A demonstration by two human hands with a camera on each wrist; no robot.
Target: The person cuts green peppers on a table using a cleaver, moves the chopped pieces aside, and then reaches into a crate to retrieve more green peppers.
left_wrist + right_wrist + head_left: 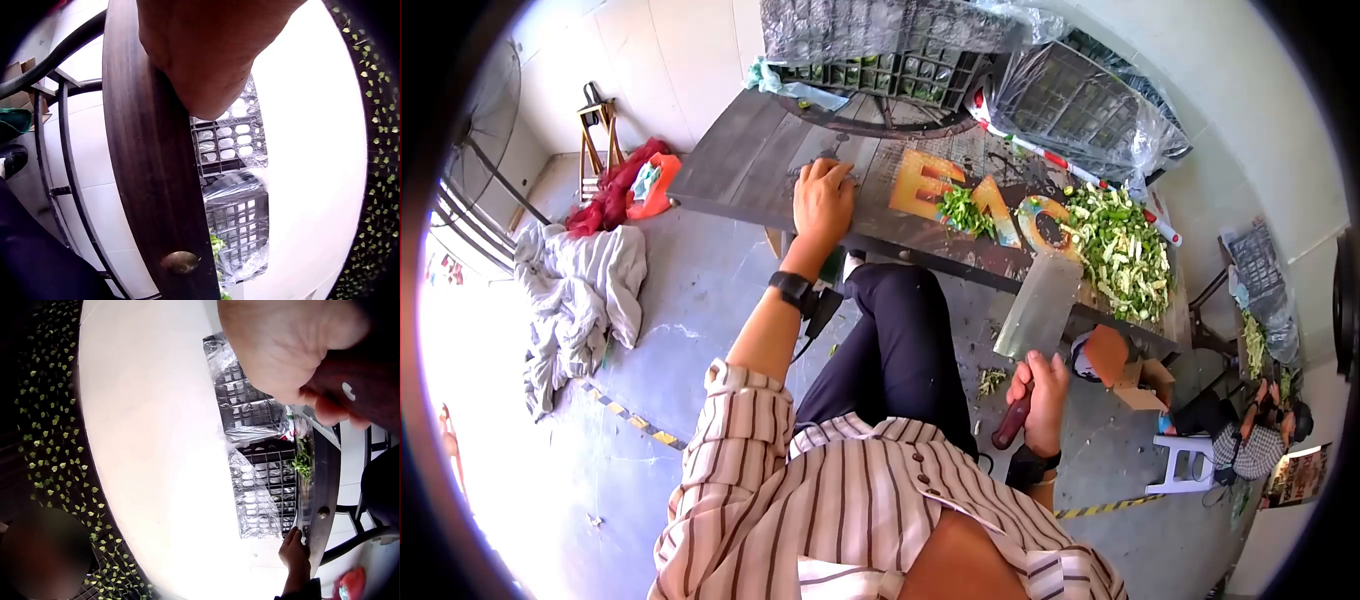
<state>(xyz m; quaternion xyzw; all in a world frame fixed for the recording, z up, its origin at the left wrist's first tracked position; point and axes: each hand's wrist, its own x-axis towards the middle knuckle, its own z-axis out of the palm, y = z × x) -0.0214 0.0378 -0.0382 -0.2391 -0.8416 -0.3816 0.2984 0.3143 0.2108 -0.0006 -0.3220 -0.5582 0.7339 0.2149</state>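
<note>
In the head view my right hand (1045, 400) grips the dark red handle of a cleaver (1040, 305), its broad blade pointing up toward the table's front edge. The right wrist view shows the fingers curled round that handle (359, 387). My left hand (824, 205) rests on the wooden tabletop (750, 150), fingers extended, near the front edge. Between the two hands lies a small bunch of green leaves (967, 212). A large heap of chopped greens (1122, 250) covers the table's right end, just beyond the blade.
Black plastic crates (880, 70) wrapped in clear film stand along the table's back. A red and white pole (1080, 170) lies behind the greens. Below the table's right end is an open cardboard box (1145, 385). Another person (1250, 445) sits at far right by a white stool (1183, 463).
</note>
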